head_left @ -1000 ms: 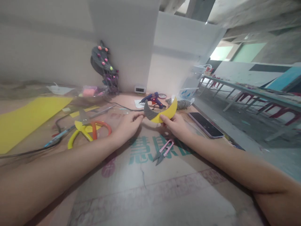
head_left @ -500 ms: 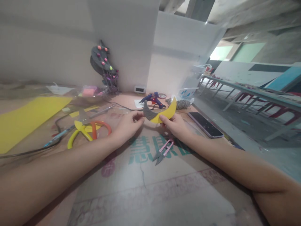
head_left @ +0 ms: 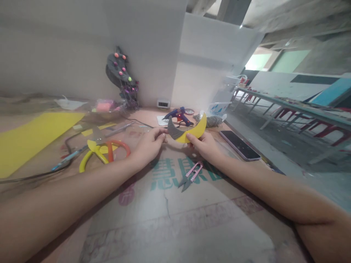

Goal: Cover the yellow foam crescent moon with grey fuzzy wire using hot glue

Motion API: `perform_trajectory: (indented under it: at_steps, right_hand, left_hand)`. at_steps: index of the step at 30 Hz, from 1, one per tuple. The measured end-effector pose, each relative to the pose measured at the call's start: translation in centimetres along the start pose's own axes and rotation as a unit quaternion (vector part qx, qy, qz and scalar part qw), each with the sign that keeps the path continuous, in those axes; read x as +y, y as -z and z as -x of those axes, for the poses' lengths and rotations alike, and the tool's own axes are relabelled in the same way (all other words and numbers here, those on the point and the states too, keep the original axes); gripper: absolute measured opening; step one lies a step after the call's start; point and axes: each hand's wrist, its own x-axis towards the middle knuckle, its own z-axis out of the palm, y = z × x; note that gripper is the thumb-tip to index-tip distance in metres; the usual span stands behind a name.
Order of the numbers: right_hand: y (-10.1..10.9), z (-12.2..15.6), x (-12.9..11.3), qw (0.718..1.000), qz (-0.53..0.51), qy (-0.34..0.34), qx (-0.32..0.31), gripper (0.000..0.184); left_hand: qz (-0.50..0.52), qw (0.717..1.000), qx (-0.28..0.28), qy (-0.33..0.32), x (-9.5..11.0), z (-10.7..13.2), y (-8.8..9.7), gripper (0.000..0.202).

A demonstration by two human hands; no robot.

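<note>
My right hand (head_left: 203, 143) pinches a yellow crescent moon cutout (head_left: 197, 130) by its lower middle, thumb on the near face. Grey yarn (head_left: 175, 132) is wrapped in tight rows round the crescent's left half, while the right half is bare yellow. Just left of the wrapped part, my left hand (head_left: 155, 141) is closed with thumb and fingertips together; whatever lies between them is too small to make out. Pink thread snips (head_left: 192, 175) lie on the table below the hands. Behind the crescent is a bundle of grey yarn (head_left: 212, 121).
A blue glue gun (head_left: 179, 116) stands behind the crescent. Scissors with yellow and orange handles (head_left: 94, 151) and a yellow sheet (head_left: 35, 138) lie at left. A phone (head_left: 240, 145) rests near the right edge. A grey moon ornament with pompoms (head_left: 116, 69) leans on the wall.
My left fingers have shifted slightly, drawing a little closer together beside the crescent's wrapped end. The crescent and my right hand are almost unmoved.
</note>
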Motion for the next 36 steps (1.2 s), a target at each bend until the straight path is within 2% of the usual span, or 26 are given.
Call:
perform_trajectory:
  at_steps: [5,12,19,21,25,29,32,36]
  right_hand:
    - [-0.06,0.15,-0.03,1.000,0.001,0.001,-0.003,0.043]
    - [-0.11,0.44,-0.17,1.000,0.002,0.006,-0.020,0.041]
    - [-0.01,0.10,-0.10,1.000,-0.015,-0.006,-0.004,0.042]
    - [-0.04,0.16,-0.11,1.000,-0.015,-0.007,-0.007,0.041]
    - [-0.06,0.33,-0.32,1.000,-0.012,-0.008,-0.014,0.039]
    - [0.16,0.28,-0.52,1.000,-0.020,-0.006,-0.023,0.041]
    - [0.20,0.22,-0.43,0.999,-0.044,-0.017,-0.022,0.044]
    - [0.06,0.01,-0.16,0.996,-0.055,-0.039,-0.054,0.047]
  left_hand:
    - [-0.010,1.000,0.005,-0.023,0.51,0.33,0.19,0.034]
    - [-0.007,1.000,-0.018,-0.011,0.96,0.46,0.09,0.024]
    - [0.040,0.997,-0.039,-0.043,0.85,0.30,-0.11,0.020]
    - [0.028,0.998,-0.042,-0.032,0.83,0.30,-0.07,0.019]
    - [-0.022,0.998,-0.051,-0.006,0.82,0.37,0.08,0.033]
    - [-0.046,0.997,-0.061,-0.009,0.72,0.34,0.06,0.032]
    - [0.003,0.998,-0.054,-0.022,0.56,0.28,-0.09,0.023]
    - [0.066,0.997,-0.033,-0.035,0.29,0.27,-0.08,0.026]
